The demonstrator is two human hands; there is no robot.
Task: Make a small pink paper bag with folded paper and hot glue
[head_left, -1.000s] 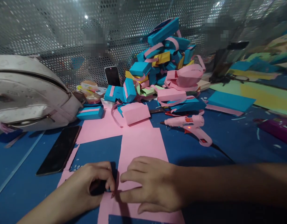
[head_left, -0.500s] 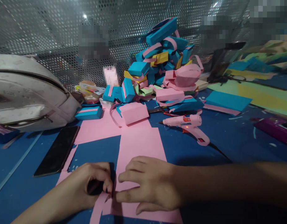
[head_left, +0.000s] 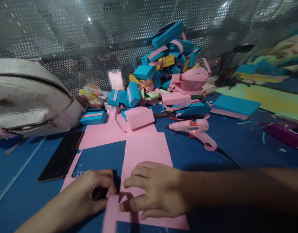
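Observation:
My left hand [head_left: 97, 191] is closed in a pinch on the top end of a narrow pink paper strip [head_left: 110, 213], which hangs down to the lower edge of the view. The strip overlaps the left edge of a larger pink paper sheet [head_left: 147, 147] lying on the blue table. On that sheet my right hand [head_left: 155, 191] lies palm down, its fingers spread and its fingertips close to the strip. Right of the sheet rests a pink glue gun [head_left: 191, 129], a small orange light glowing on it.
A heap of blue, pink and yellow folded paper pieces [head_left: 168, 61] stands at the back. At left are a white backpack [head_left: 37, 97] and a black phone [head_left: 61, 157]. A purple object [head_left: 282, 134] lies at far right. A perforated metal screen [head_left: 54, 38] rises behind.
My left hand has shifted the pink strip rightward, and the strip now lies over the sheet's left edge. My right hand has stayed nearly in place.

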